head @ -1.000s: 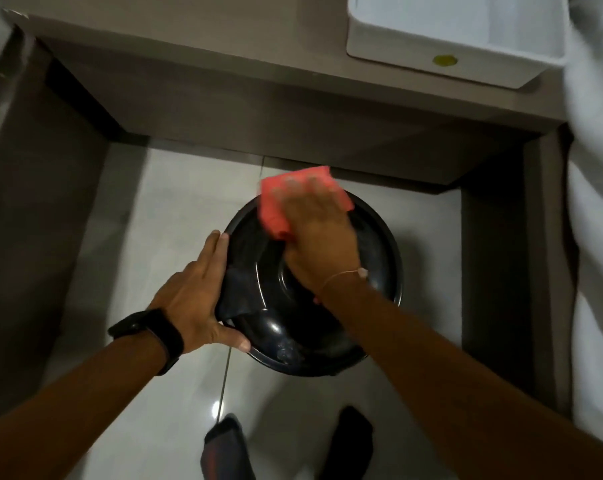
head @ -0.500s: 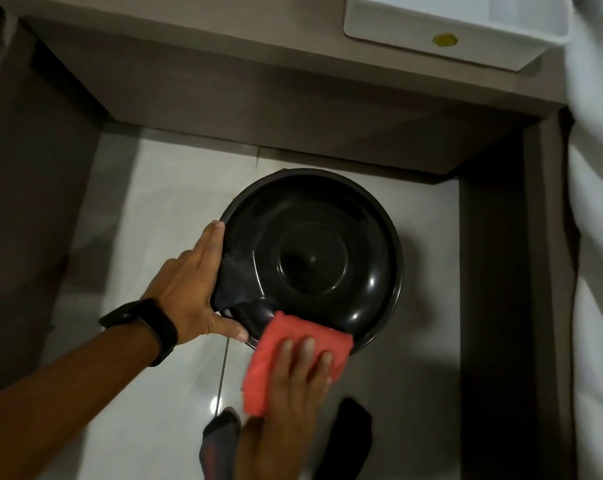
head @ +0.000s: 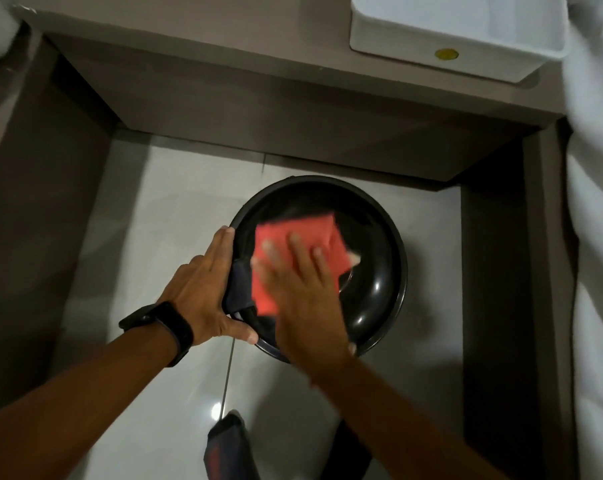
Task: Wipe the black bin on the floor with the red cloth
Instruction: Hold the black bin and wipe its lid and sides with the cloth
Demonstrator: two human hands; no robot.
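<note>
A round black bin (head: 376, 282) with a glossy domed lid stands on the pale tiled floor under a counter. My left hand (head: 206, 289), with a black watch on its wrist, grips the bin's left rim, thumb at the near edge. My right hand (head: 303, 296) lies flat on the lid's left half and presses the red cloth (head: 293, 251) against it; the hand and cloth are blurred by motion. A dark liner edge shows at the rim between my hands.
A brown counter (head: 258, 64) overhangs the bin's far side, with a white tub (head: 449, 32) on top at right. Dark cabinet walls close in left and right. White fabric (head: 598, 237) hangs at far right. My socked feet (head: 227, 448) stand near the bottom edge.
My right hand swept the red cloth from the lid's far edge down off the near rim, then back up onto the lid's left half. My left hand kept hold of the rim.
</note>
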